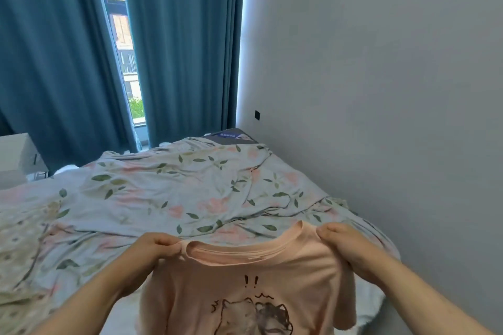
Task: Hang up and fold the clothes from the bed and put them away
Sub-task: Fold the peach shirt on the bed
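Peach-pink t-shirt (245, 280) with a cartoon cat print is being held up in the air over the near edge of the bed (163, 198), front facing the camera. Left hand (152, 250) pinches the fabric right at the shoulder next to the collar, fingers curled tight around it, and the right hand (343, 245) does the same on the other shoulder. Holding it by both shoulders like that lets the body of the shirt hang straight down, so my guess is it's being shaken flat and squared up before it gets folded or put on a hanger. No hanger in view though, so folding seems more likely.

Bed itself only has a rumpled floral sheet, no other clothes that I can make out. Blue curtains (177, 49) hang behind it with a gap showing the window.
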The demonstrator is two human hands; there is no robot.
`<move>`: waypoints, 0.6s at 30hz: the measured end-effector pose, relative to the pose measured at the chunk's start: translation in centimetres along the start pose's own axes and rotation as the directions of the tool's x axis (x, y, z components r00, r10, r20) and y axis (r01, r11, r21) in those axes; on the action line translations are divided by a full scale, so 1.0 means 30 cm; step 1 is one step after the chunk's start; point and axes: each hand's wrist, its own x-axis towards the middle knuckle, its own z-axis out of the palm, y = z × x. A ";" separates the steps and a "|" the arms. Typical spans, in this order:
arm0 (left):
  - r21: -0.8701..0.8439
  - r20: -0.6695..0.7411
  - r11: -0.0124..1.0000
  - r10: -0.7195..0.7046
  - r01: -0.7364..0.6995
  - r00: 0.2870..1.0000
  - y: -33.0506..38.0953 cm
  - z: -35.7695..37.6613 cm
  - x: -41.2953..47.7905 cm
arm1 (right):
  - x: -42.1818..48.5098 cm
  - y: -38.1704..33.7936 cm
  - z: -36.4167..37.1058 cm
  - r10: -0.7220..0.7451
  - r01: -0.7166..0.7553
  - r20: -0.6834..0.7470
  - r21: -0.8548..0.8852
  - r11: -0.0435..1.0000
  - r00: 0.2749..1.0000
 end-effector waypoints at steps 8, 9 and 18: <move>-0.007 -0.110 0.978 -0.206 0.207 0.972 -0.466 0.231 0.424 | 0.440 0.534 0.152 0.239 -0.239 0.006 -0.031 0.971 0.971; -0.007 -0.156 0.977 -0.213 0.215 0.964 -0.521 0.254 0.488 | 0.504 0.588 0.169 0.257 -0.257 -0.004 -0.028 0.966 0.966; 0.269 -0.514 0.954 0.024 0.134 0.858 -1.008 0.436 1.096 | 1.044 1.087 0.403 0.007 -0.052 -0.221 -0.199 0.979 0.975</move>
